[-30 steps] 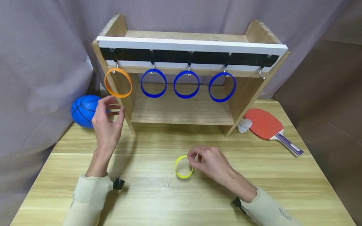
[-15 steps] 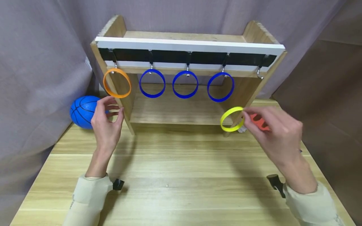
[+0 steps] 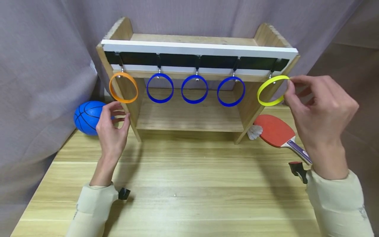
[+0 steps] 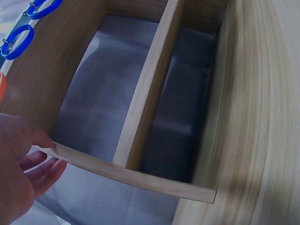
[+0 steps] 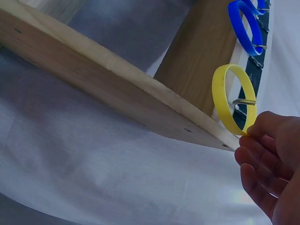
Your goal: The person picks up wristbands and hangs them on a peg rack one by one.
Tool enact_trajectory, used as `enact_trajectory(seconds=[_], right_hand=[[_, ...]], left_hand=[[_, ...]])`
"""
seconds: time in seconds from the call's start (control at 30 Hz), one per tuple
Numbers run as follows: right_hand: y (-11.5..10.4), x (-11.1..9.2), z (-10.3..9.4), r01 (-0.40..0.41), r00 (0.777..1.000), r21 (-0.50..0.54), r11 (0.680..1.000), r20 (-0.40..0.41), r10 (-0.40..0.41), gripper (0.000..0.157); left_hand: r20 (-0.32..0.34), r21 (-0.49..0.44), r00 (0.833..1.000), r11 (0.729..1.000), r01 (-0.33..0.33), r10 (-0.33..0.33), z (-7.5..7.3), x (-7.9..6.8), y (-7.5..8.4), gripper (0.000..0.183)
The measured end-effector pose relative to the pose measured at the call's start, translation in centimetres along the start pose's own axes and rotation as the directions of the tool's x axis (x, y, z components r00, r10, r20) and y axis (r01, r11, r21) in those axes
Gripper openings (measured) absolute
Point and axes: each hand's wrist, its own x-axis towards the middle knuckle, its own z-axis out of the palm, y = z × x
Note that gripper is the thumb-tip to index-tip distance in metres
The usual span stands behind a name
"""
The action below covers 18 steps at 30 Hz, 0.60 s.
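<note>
At the wooden rack's right end, my right hand (image 3: 325,105) pinches a yellow ring (image 3: 267,103) between thumb and index finger. The right wrist view shows the metal hook (image 5: 244,101) reaching through the yellow band, whose lower edge is at my fingertips. An orange ring (image 3: 125,100) hangs from the leftmost hook. Three blue rings, one of them the middle ring (image 3: 194,101), hang on the hooks between. My left hand (image 3: 113,128) grips the front edge of the left side panel of the rack (image 4: 89,160), thumb and fingers on either side of the board.
A blue ball (image 3: 87,118) printed like a basketball sits left of the rack, behind my left hand. On the right lie a red table tennis paddle (image 3: 273,130) and a white shuttlecock (image 3: 254,132). Grey curtain (image 3: 189,19) hangs behind the wooden table (image 3: 189,184).
My right hand has lifted the yellow ring from the table and carried it up and right to the rightmost hook. My left hand has stayed at the rack's side panel.
</note>
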Motion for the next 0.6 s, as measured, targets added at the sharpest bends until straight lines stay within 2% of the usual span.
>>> enact_trajectory(seconds=[0.27,0.6], right_hand=[[0.14,-0.22,0.26,0.023,0.998,-0.015,1.0,0.06,-0.022,0.026],[-0.05,-0.51,0.63,0.004,1.0,0.001,1.0,0.027,-0.004,0.023]], left_hand=[[-0.013,-0.018,1.0,1.0,0.0,0.0,0.13,0.06,-0.02,0.041],[0.004,-0.003,1.0,1.0,-0.008,0.008,0.1,0.0,-0.05,0.039]])
